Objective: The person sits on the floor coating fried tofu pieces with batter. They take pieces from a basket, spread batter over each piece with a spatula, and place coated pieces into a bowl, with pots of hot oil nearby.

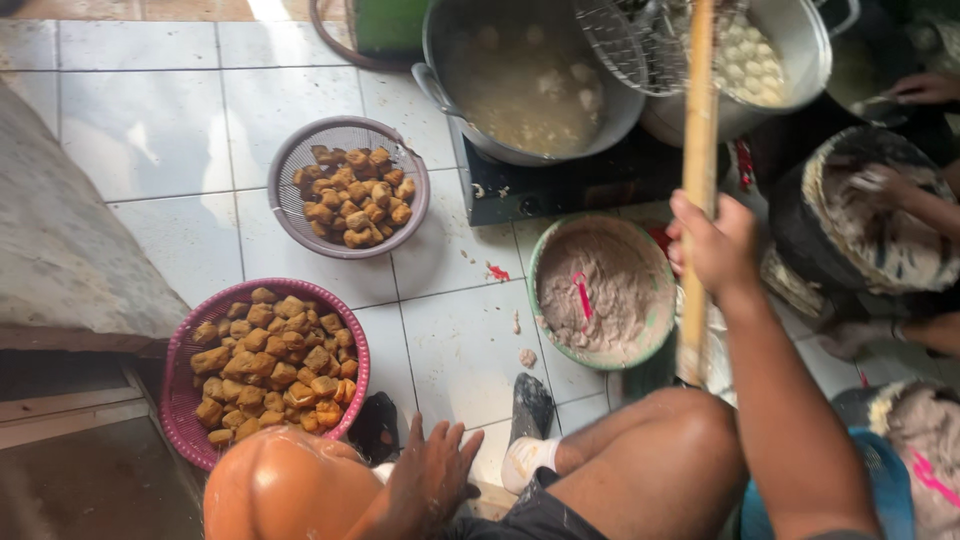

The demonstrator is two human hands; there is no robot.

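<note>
While the person sits low over the tiled floor [180, 130], the left hand [432, 478] rests nearest the camera with its fingers spread, lying on the left knee [285, 495] and holding nothing. Just beyond that knee stands a pink basket [180, 400] heaped with fried tofu pieces [275, 365], and a dark sandal [531, 405] lies on the tiles beside it. Further out, the right hand [712, 245] is closed around a long wooden pole [698, 130], which stands nearly upright and runs up past a wire skimmer [625, 45]. Left of that hand sits a green bowl [540, 270] of grey paste with a pink spoon [582, 295] lying in it. Beyond, a grey colander [290, 150] holds more fried tofu, and a large pot [440, 60] of cloudy broth rests on a black stove [570, 185]. At the far right, another person's hand [875, 180] is pressed into a dark tub [800, 215] of paste.
</note>
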